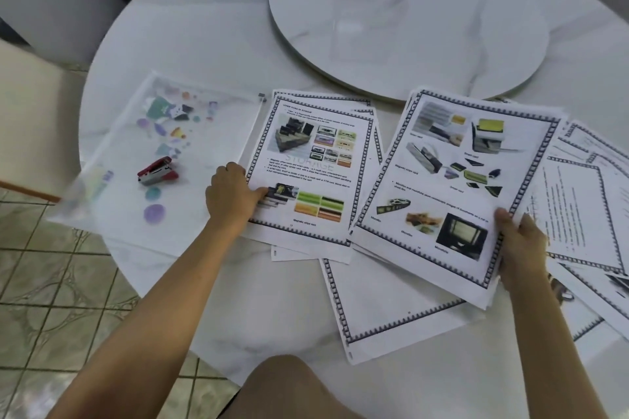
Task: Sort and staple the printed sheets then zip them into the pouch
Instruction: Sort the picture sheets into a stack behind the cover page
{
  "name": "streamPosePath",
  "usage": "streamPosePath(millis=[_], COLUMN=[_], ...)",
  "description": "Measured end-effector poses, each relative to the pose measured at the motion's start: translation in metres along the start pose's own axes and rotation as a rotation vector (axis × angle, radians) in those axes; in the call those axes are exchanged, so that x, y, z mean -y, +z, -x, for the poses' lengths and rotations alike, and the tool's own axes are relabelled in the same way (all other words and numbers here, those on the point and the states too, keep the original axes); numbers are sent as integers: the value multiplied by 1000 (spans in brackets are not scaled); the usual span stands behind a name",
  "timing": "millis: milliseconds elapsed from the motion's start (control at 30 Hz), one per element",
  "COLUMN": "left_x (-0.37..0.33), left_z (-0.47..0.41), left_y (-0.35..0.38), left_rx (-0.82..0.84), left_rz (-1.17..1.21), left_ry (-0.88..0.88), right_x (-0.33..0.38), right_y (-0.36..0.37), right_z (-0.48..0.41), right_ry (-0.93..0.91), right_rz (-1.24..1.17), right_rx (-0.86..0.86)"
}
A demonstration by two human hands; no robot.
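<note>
1. Chair: stands at the far left, beside the table.
2. Pouch: translucent with coloured prints. It lies flat on the left part of the table, with its near-left corner over the table edge. The zip slider is at the far-right corner.
3. Stapler: red, lying on top of the pouch, well apart from both hands.
4. Left hand: grips the left edge of the left stack. The thumb lies on the top page and the fingers are curled at the edge. The left stack lies on the table just beside the pouch, and its top page shows photos and text inside a patterned border.
5. Turntable: round, on the table centre, behind both stacks.
6. Right stack: several sheets, tilted clockwise, lying over 1 bordered sheet that is nearest the person.
7. Right hand: holds the right stack at its near-right edge. The thumb is on the top page; the fingers are hidden beneath.
8. Loose sheets: spread and overlapping at the far right, partly under the right stack.
</note>
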State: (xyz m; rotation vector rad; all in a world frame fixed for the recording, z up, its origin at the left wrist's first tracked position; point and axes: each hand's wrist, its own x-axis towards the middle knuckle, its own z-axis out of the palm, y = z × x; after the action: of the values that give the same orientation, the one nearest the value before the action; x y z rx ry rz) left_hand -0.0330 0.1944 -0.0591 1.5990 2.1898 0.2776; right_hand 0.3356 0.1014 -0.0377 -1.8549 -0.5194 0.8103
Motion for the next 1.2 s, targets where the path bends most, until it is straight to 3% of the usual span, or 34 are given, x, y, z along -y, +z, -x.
streamPosePath(millis=[133, 267, 400, 633, 833, 967, 1200], left_x=[3, -1, -9, -22, -34, -44, -65], left_z=[-3, 1, 8, 21, 30, 34, 35], left_y=[-2, -11, -17, -27, -38, -42, -49], left_rx=[-10, -107, -108, -22, 49, 100, 96], left_rz=[152, 356, 515, 887, 1180, 1300, 1313], left_ry=[36, 235, 316, 264, 161, 76, 143], right_x=[5, 11, 19, 45, 58, 58, 78], right_y=[5, 13, 32, 82, 112, 120, 108], right_z=[8, 12, 16, 32, 38, 27, -4], right_ry=[-3, -7, 14, -51, -146, -4, 108], right_rz=[-64, -134, -187, -244, -121, -174, -225], right_rx=[5, 27, 93, 278, 278, 335, 548])
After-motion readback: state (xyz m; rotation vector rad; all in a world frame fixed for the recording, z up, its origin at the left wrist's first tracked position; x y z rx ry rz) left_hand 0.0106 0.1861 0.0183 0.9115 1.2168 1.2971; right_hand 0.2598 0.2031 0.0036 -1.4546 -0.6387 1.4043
